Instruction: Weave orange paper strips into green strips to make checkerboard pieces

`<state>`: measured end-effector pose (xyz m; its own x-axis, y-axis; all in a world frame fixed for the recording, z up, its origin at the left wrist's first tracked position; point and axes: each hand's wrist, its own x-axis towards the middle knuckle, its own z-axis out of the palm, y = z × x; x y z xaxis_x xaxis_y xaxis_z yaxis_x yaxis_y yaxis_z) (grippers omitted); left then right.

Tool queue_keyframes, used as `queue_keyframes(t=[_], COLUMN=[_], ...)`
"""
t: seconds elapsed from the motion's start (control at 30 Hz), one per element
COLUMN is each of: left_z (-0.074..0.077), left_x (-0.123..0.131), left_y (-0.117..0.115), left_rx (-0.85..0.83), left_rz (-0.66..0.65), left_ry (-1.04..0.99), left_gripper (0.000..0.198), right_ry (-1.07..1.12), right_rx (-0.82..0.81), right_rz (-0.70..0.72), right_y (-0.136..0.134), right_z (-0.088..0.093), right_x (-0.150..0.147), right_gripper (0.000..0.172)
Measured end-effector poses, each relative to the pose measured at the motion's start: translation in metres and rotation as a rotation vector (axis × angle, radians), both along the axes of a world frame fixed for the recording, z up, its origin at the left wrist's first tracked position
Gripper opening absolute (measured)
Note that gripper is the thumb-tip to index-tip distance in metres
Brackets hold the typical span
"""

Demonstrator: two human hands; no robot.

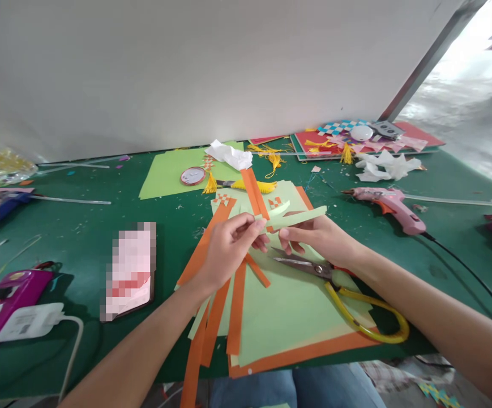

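Note:
My left hand (227,247) and my right hand (320,235) both pinch a light green paper strip (299,216) held just above the table. An orange strip (255,193) crosses behind it. Below my hands lie light green paper sheets (288,309), an orange sheet (300,354) and several cut orange strips (214,323). Yellow-handled scissors (339,283) rest on the green sheets, right under my right wrist.
A pink glue gun (392,208) lies at right with its cord. A phone (130,271) and a purple device with a white charger (14,309) sit at left. Woven paper pieces, yellow tassels (271,161), crumpled tissue (385,165) and a blue glue gun (5,205) lie further back.

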<state>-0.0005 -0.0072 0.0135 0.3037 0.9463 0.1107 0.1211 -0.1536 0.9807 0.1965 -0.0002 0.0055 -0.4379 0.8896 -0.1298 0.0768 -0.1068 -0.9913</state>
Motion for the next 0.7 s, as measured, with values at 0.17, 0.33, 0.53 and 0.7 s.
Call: queue_keyframes(t=[0.17, 0.33, 0.53, 0.7], left_z=[-0.0009, -0.001, -0.0005, -0.0016], left_x=[0.001, 0.0005, 0.0003, -0.0001], left_y=[0.0004, 0.0004, 0.0006, 0.001], left_rx=[0.006, 0.011, 0.014, 0.039], left_rz=[0.016, 0.023, 0.027, 0.036], left_ry=[0.039, 0.044, 0.057, 0.065], left_gripper=[0.029, 0.03, 0.03, 0.029], right_ry=[0.053, 0.009, 0.008, 0.023], right_rx=[0.052, 0.103, 0.128, 0.085], right_rz=[-0.045, -0.086, -0.088, -0.096], right_y=[-0.0004, 0.0002, 0.0004, 0.0017], right_z=[0.002, 0.0008, 0.0012, 0.0029], right_x=[-0.0001, 0.0004, -0.0001, 0.0032], right_gripper=[0.026, 0.028, 0.028, 0.024])
